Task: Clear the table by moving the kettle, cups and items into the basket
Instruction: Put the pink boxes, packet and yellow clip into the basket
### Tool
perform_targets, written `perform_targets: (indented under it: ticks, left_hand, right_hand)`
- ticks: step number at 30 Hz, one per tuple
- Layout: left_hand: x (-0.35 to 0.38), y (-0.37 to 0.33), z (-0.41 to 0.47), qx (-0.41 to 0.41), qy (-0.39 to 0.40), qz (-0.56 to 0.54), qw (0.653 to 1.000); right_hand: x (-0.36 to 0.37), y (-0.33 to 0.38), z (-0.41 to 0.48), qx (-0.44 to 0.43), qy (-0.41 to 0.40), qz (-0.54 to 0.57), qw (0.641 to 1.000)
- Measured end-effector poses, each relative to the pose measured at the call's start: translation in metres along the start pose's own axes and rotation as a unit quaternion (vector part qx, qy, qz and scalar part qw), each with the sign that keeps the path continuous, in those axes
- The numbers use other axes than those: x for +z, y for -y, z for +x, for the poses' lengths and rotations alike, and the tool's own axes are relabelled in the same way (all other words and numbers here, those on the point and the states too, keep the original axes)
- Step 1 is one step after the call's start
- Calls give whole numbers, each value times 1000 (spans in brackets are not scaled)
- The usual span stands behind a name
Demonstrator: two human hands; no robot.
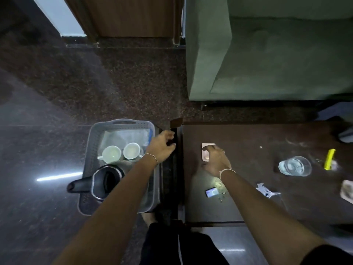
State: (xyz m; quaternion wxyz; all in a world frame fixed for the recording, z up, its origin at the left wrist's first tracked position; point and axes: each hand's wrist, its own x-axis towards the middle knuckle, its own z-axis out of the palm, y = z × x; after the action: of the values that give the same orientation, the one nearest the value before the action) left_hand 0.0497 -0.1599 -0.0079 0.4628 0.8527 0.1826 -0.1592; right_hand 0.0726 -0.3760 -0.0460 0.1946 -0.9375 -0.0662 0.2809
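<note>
A person's right hand closes over a pale pink tray on the dark table, fingers curled across its near end, with the clearing seemingly past its bulkiest stage. Well to the left of that grip, on the floor, the grey basket already holds the black kettle, its spout pointing away from the table, and two white cups side by side beyond it. The left hand hovers between basket and table edge with fingers bent; whether it holds anything cannot be told. Left to move, by the look of it: a small packet just nearer the person than the grip, among scattered crumbs; torn white paper to its right; a glass of water and a yellow wrapper farther right; and a pale object cut off by the frame's edge. The tray looks small, shallow and round-cornered, partly hidden beneath the hand.
</note>
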Motion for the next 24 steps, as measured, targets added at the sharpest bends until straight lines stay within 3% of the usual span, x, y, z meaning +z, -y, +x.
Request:
perform_targets:
  ticks: [4,12,24]
  left_hand:
    - [61,1,6,-26,14,-40,999]
    - [150,32,26,-109,25,-109,988]
    - [172,52,33,-154,15,-160,975]
  right_hand:
    - [7,-51,19,17,27,-52,998]
    - [38,-96,76,-19,42,-22,999]
    - [57,-114,103,-72,-46,70,994]
